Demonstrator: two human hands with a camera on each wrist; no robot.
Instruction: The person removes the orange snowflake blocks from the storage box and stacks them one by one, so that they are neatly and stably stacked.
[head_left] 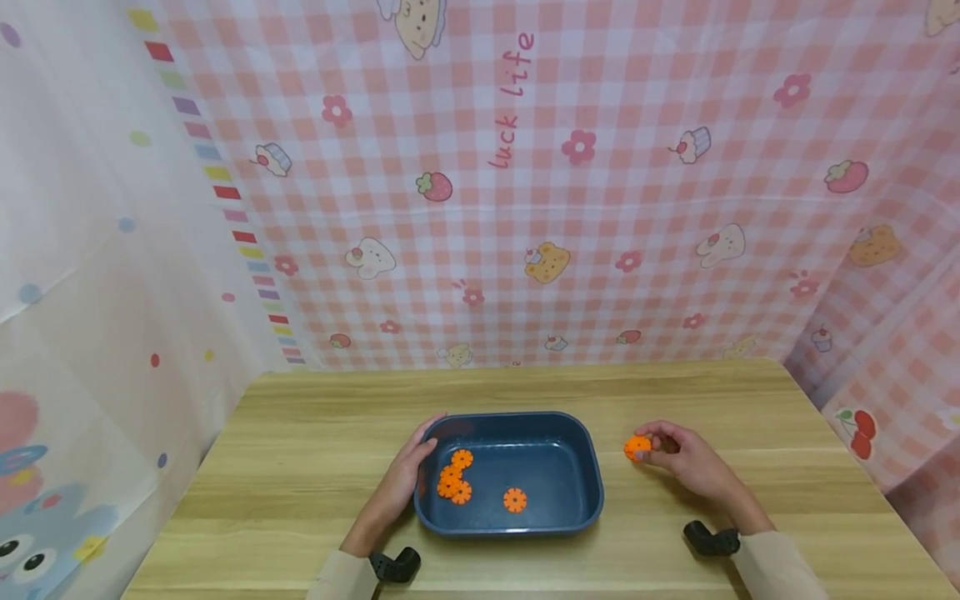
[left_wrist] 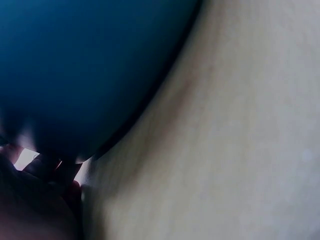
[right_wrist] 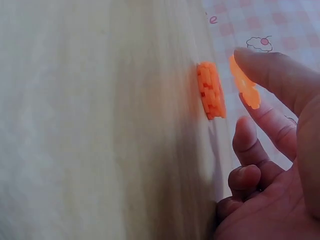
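A dark blue rectangular tray (head_left: 551, 475) stands on the table, several orange notched plastic discs (head_left: 450, 482) bunched at its left and a single orange disc (head_left: 515, 500) lying nearer its front middle. My left hand (head_left: 401, 479) grips the tray's left side, thumb at the rim and fingers along the outer wall. To the right of the tray, my right hand (head_left: 693, 462) pinches one orange disc (right_wrist: 245, 85) between thumb and forefinger. Just beside that disc, a short stack of orange discs (right_wrist: 211, 91) sits on the wood; the hand partly covers it in the head view.
The wooden table (head_left: 322, 433) reaches back to a pink checked cloth (head_left: 480, 208) hung behind it. White printed cloth (head_left: 112, 275) hangs on the left side. Black wrist-worn devices (head_left: 397, 567) sit at both cuffs.
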